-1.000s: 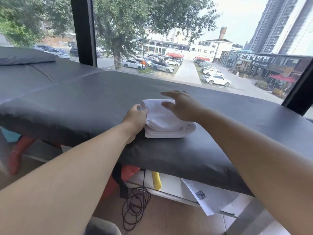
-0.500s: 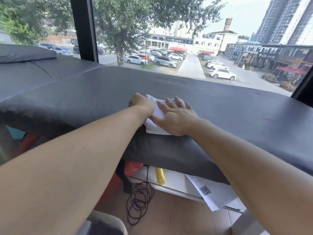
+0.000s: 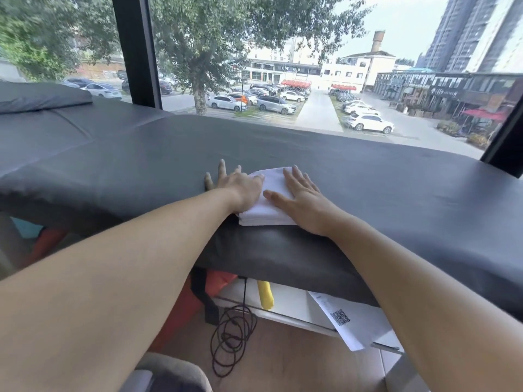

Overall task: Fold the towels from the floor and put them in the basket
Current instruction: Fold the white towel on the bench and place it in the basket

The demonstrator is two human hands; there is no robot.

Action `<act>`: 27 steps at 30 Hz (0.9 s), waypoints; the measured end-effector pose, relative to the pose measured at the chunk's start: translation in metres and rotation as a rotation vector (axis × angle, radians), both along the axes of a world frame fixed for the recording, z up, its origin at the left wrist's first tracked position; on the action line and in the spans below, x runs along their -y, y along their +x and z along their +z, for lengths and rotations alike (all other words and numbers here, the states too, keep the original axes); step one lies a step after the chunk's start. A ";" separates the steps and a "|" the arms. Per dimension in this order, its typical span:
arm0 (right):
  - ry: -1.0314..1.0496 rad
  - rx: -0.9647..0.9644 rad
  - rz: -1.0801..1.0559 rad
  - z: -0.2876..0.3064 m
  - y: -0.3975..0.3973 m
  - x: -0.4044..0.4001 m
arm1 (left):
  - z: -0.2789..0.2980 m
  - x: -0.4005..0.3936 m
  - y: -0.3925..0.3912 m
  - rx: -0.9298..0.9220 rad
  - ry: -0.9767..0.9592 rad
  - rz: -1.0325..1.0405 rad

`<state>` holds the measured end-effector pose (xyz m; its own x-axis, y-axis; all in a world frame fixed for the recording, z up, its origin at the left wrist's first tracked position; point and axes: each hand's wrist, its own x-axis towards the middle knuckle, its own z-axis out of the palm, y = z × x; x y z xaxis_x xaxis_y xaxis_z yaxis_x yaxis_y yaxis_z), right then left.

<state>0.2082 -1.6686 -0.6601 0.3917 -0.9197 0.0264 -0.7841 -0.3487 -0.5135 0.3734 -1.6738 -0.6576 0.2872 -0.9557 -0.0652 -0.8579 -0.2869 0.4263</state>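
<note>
Presently, findings as follows.
Surroundings: a padded bed (image 3: 368,193) with a dark grey cover runs across the view in front of a large window (image 3: 283,66); a dark pillow (image 3: 39,96) lies at its far left end.
Under the bed: a coiled black cable (image 3: 230,338) lies on the wooden floor (image 3: 283,363), a yellow object (image 3: 265,298) rests on a white shelf (image 3: 291,306), a sheet of paper with a printed code (image 3: 349,321) hangs over that shelf's edge, and an orange shape (image 3: 184,309) stands to the left.
Obstructions: both forearms cross the lower view and hide much of the bed's near edge.
Containers: no basket can be made out in this view.
Towel: one white folded towel (image 3: 268,202) lies on the bed near its front edge, between the two hands.
Left hand (image 3: 237,188): flat, fingers spread, its heel on the towel's left edge and its fingertips on the bed cover.
Right hand (image 3: 304,199): flat, fingers straight and pressed down on the towel's right half.
Change: half a second ago the left hand was curled at the towel's left corner; it is now flattened and has slid further left, exposing more of the towel.
</note>
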 end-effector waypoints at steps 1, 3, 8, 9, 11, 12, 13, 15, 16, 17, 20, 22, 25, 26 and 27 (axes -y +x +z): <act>0.003 0.058 -0.062 0.000 -0.002 -0.003 | -0.001 -0.002 0.000 -0.003 -0.010 -0.006; -0.023 0.123 -0.195 -0.003 -0.007 -0.011 | -0.005 -0.003 0.004 0.023 -0.031 -0.007; -0.005 0.531 -0.217 0.004 -0.017 -0.023 | 0.002 -0.026 0.012 -0.076 -0.146 -0.002; 0.034 0.651 -0.173 0.008 -0.019 -0.024 | 0.005 -0.037 0.014 -0.153 -0.185 0.015; 0.124 0.847 -0.070 0.015 -0.022 -0.025 | 0.007 -0.060 0.025 -0.386 -0.265 0.025; 0.149 0.903 -0.029 0.019 -0.020 -0.025 | 0.008 -0.075 0.031 -0.525 -0.293 -0.001; 0.163 0.948 -0.006 0.022 -0.017 -0.026 | 0.009 -0.088 0.038 -0.675 -0.314 -0.038; 0.203 1.069 -0.005 0.024 -0.005 -0.028 | 0.006 -0.108 0.054 -0.990 -0.346 -0.092; 0.239 1.138 -0.020 0.025 0.003 -0.029 | 0.003 -0.117 0.059 -1.161 -0.354 -0.113; 0.277 1.192 -0.038 0.025 0.011 -0.032 | -0.002 -0.124 0.063 -1.314 -0.352 -0.122; 0.423 1.254 -0.019 0.017 0.032 -0.045 | -0.016 -0.140 0.064 -1.541 -0.309 -0.139; 0.546 1.198 0.071 0.013 0.038 -0.059 | -0.023 -0.148 0.066 -1.571 -0.249 -0.149; 0.605 1.049 0.176 0.010 0.033 -0.067 | -0.023 -0.154 0.070 -1.562 -0.175 -0.207; 0.592 1.013 0.177 0.010 0.032 -0.067 | -0.022 -0.155 0.071 -1.560 -0.171 -0.212; 0.576 0.979 0.167 0.011 0.032 -0.066 | -0.022 -0.156 0.072 -1.556 -0.168 -0.199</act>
